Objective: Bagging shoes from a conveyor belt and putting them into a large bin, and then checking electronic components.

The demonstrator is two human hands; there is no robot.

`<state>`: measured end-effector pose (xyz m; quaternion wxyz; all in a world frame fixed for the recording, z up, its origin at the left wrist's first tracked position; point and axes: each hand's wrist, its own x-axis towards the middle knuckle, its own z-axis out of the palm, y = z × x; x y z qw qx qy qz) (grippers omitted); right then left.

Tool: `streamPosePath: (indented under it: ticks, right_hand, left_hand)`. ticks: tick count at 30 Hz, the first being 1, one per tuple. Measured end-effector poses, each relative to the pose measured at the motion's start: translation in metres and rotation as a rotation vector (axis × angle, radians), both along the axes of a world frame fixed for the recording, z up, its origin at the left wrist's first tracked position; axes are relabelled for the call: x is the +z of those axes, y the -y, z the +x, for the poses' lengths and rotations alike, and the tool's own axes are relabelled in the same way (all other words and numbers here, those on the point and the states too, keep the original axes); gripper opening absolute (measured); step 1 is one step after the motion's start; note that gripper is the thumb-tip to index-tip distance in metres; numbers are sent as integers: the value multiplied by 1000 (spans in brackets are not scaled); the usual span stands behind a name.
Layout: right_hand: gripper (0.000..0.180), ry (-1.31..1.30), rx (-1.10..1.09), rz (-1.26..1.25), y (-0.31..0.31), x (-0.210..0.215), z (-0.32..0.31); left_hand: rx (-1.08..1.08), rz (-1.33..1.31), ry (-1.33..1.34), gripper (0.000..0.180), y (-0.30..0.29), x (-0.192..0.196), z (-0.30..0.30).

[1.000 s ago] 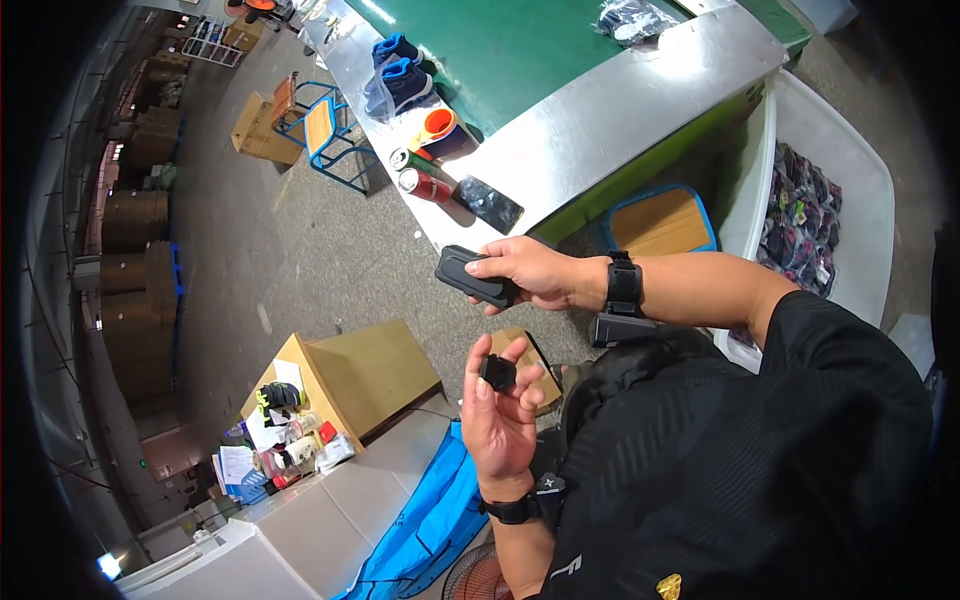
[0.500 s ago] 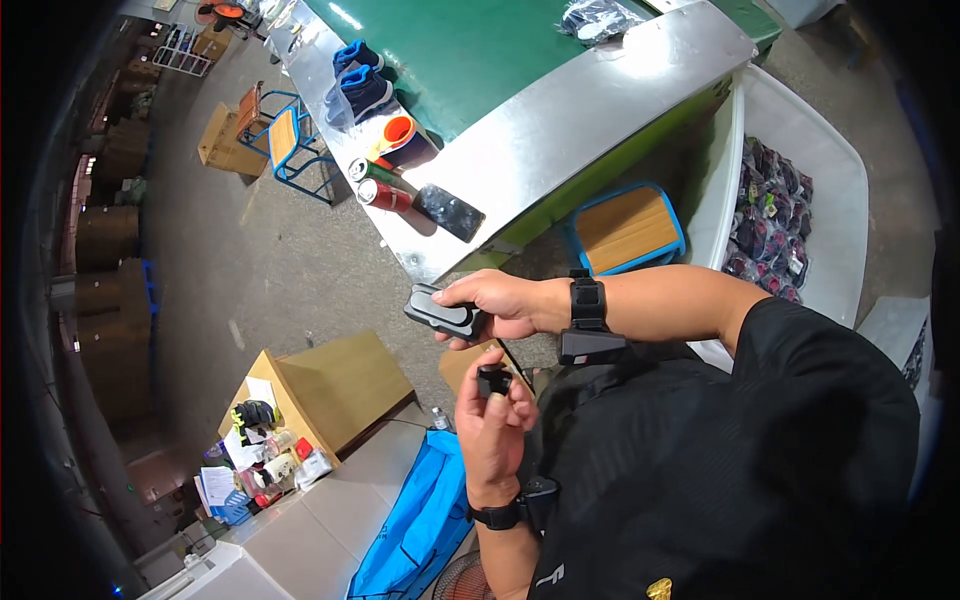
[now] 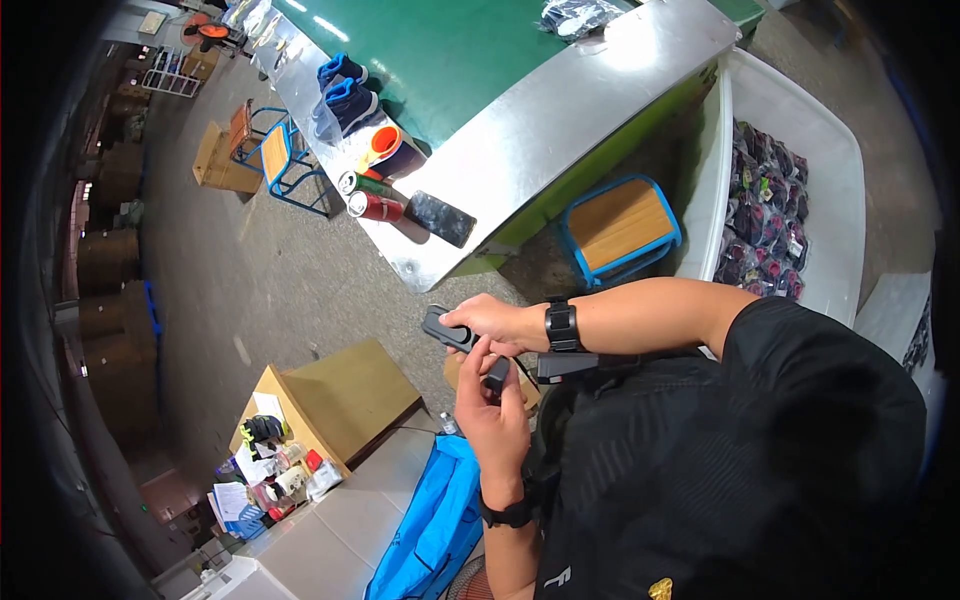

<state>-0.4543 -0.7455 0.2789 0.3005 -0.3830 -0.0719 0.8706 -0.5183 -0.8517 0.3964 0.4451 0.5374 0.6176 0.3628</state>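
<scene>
In my right hand (image 3: 492, 320) is a flat, rounded dark-grey device (image 3: 438, 324), its thumb resting on the upper face. Just below, my left hand (image 3: 492, 430) pinches a small black block-like piece (image 3: 497, 373) between thumb and fingers. The left fingertips are raised close beside the device's lower end; whether they touch it I cannot tell. A thin dark line, perhaps a cord, runs down near the right wrist. Both wrists wear black bands.
Ahead, a metal-edged table (image 3: 560, 130) holds a phone (image 3: 441, 218), a red can (image 3: 376, 206), a green can, an orange-topped roll and blue shoes (image 3: 350, 104). Stools (image 3: 622, 228), a white bin (image 3: 850, 190) of bagged goods, a cluttered wooden cabinet (image 3: 345, 395) and a blue bag (image 3: 430, 520) surround me.
My left hand has come up toward the right hand, and the gap between them has closed. The device in my right hand has tilted. The whole view has shifted slightly.
</scene>
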Motion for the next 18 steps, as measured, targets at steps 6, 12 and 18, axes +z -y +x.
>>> streamPosePath:
  ticks: [6,12,18]
  right_hand:
    - [33,107,-57,-24,-11,-25,-8]
    - [31,154,-209,-86,-29,-29,-10]
    - [34,213,-303,-51,-38,-25,-18]
  left_hand:
    - [-140,-139,121,36,1,-27,-8]
    - [-218,-117,130,55,1,-17,-2]
    - [-220,-23,-144,82,-5,-11,4]
